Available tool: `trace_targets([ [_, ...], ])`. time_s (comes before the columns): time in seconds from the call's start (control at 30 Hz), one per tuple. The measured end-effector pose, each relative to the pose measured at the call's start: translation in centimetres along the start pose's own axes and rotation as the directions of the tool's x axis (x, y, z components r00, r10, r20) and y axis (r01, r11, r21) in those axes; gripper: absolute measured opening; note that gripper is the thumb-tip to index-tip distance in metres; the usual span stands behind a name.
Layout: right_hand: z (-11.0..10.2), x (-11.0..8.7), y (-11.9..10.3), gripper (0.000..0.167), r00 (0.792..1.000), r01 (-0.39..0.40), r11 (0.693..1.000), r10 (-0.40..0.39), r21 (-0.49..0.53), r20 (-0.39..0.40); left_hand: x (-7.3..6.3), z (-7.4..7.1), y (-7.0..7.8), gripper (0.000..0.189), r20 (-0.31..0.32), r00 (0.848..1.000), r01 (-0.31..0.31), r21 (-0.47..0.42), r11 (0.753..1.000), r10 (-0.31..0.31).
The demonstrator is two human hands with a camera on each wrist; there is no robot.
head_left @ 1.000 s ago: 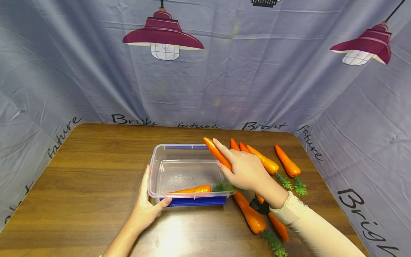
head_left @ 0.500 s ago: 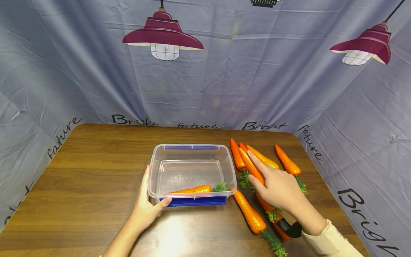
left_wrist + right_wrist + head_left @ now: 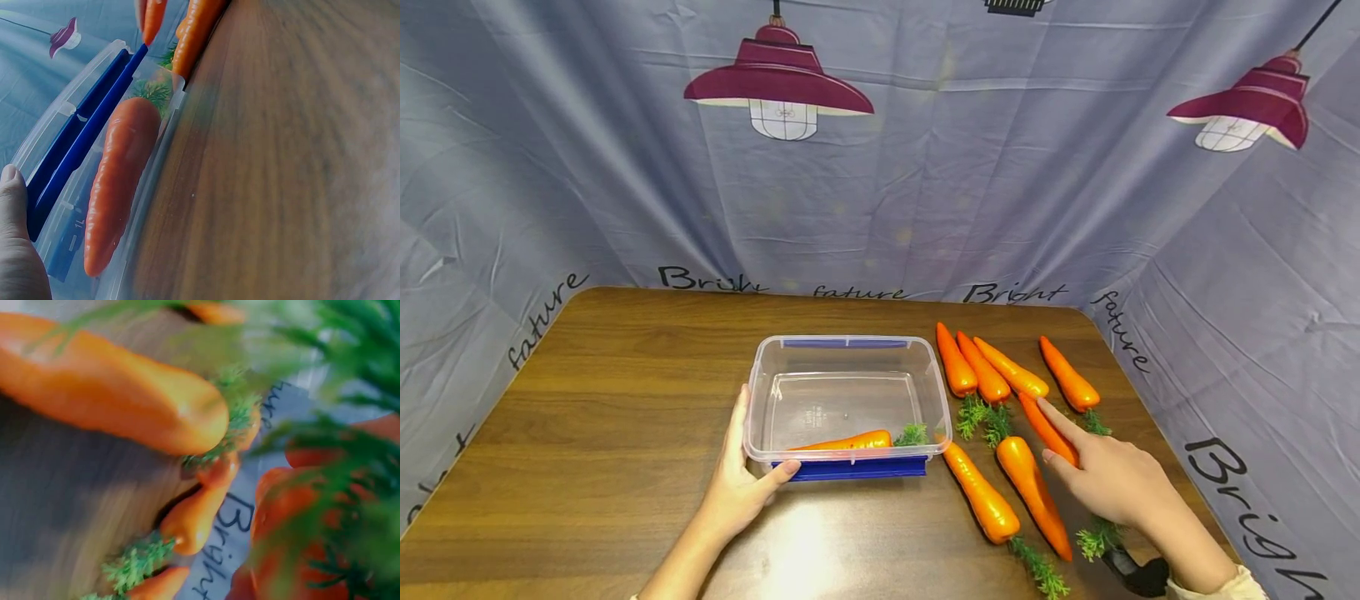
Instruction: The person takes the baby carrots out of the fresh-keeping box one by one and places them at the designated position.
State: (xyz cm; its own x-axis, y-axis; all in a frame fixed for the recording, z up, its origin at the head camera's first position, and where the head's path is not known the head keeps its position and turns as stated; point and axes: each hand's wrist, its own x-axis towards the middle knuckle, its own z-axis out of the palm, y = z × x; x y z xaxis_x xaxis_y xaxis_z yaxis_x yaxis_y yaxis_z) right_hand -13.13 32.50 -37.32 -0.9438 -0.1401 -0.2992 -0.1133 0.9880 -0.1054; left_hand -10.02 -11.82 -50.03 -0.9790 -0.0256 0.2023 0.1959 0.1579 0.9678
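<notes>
A clear plastic storage box [image 3: 758, 400] with blue latches stands on the table. My left hand [image 3: 730, 492] grips its near left corner, with the thumb on the front rim by the latch. Inside, along the front wall, lies one carrot [image 3: 122, 181] with a green top. My right hand [image 3: 1116, 483] holds another carrot [image 3: 1049, 431] at the right, its tip pointing away and its leaves hanging below the palm. In the right wrist view those leaves [image 3: 337, 512] cover much of the held carrot. Its tip is close to an orange carrot [image 3: 1011, 367]; contact cannot be made out.
Two carrots [image 3: 955, 360] [image 3: 982, 367] lie behind, right of the box. A carrot [image 3: 1067, 375] lies at the far right. Nearer, one carrot [image 3: 981, 496] touches or nearly touches the box's front right corner, with another carrot [image 3: 1033, 496] beside it. A printed curtain [image 3: 880, 208] surrounds the wooden table [image 3: 625, 400].
My right hand has carried its carrot from above the box's right side rightward and nearer to me, lowering it among the loose carrots. My left hand and the box have stayed put.
</notes>
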Motion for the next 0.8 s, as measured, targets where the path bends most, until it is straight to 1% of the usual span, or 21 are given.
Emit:
trace_targets([
  [0.2,0.2,-0.1,1.4,0.074,0.992,-0.039,0.999,0.038,0.008,0.117,0.0,0.0,0.0,0.119,0.002,1.0,0.003,0.008,1.0,-0.003],
  [0.27,0.3,0.0,1.8,0.075,0.989,-0.044,0.999,0.042,0.012,0.143,0.0,0.0,0.0,0.119,0.001,1.0,0.005,0.008,1.0,-0.005],
  [0.6,1.8,0.6,3.3,0.075,0.989,-0.029,0.999,0.024,0.037,0.147,0.0,-0.1,0.1,0.119,0.002,1.0,0.011,0.023,1.0,-0.011],
  [0.8,2.7,1.0,3.7,0.075,0.989,-0.014,0.998,0.006,0.06,0.145,0.0,0.0,0.0,0.119,0.0,1.0,0.013,0.028,1.0,-0.013],
])
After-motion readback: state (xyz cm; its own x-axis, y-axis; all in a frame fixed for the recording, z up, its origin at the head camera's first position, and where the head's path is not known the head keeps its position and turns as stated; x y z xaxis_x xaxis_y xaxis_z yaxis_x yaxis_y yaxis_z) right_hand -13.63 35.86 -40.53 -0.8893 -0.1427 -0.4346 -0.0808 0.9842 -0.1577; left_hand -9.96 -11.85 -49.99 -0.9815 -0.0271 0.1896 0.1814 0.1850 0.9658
